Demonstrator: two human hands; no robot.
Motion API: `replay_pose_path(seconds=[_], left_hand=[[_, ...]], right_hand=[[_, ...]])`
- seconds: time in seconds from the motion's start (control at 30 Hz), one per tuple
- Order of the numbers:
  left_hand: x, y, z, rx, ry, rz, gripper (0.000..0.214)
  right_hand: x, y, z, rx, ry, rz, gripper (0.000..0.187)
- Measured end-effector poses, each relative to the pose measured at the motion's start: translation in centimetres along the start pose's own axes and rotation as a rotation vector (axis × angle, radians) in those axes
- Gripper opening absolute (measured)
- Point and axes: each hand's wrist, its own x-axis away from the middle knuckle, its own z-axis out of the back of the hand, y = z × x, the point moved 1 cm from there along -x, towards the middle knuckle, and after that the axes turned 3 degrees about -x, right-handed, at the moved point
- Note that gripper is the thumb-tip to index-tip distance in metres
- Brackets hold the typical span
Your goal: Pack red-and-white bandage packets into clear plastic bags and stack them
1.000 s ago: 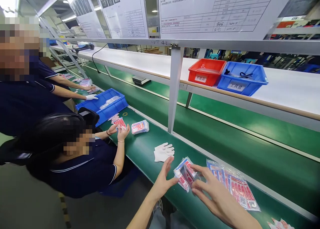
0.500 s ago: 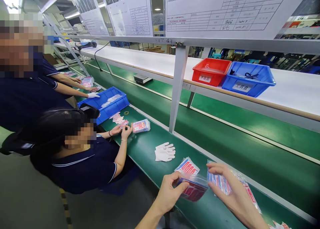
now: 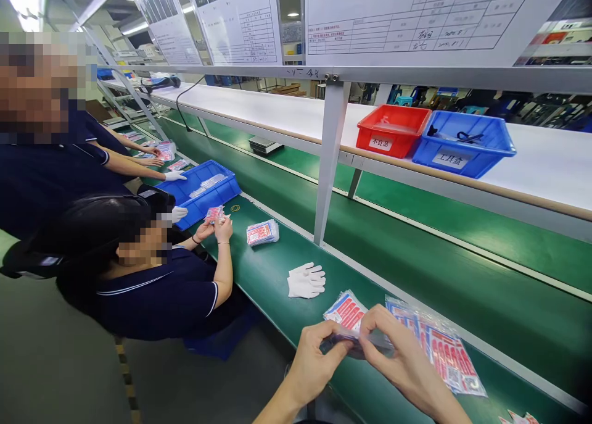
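Observation:
My left hand (image 3: 312, 359) and my right hand (image 3: 398, 356) both pinch one small clear packet (image 3: 351, 345), held edge-on just above the green belt (image 3: 259, 276). Right behind it lies a short stack of red-and-white packets (image 3: 346, 311). A longer fanned row of packets (image 3: 439, 350) lies to the right, partly under my right hand. White gloves (image 3: 306, 281) lie further left on the belt.
A seated person (image 3: 152, 270) to the left handles packets beside another stack (image 3: 261, 232) and a blue bin (image 3: 201, 192). More people work beyond. A metal post (image 3: 327, 165) rises from the belt. A red bin (image 3: 393, 129) and a second blue bin (image 3: 462, 143) sit on the white shelf.
I lifted one packet off the stack with both hands, turned it flat, and brought my fingertips together on it. The seated person raised their hands with a packet.

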Motion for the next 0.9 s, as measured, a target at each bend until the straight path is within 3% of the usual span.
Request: replay_pose_path(seconds=[0.3, 0.63, 0.9], left_hand=[[-0.6, 1.6, -0.8, 0.014, 0.007, -0.006, 0.016], [-0.3, 1.0, -0.1, 0.1, 0.043, 0.023, 0.022], [0.3, 1.8, -0.2, 0.034, 0.024, -0.008, 0.02]], right_hand=[[0.1, 0.0, 0.0, 0.043, 0.082, 0.044, 0.009], [3.2, 1.8, 3.7, 0.029, 0.116, -0.044, 0.006], [4.0, 1.6, 3.4, -0.007, 0.155, -0.031, 0.017]])
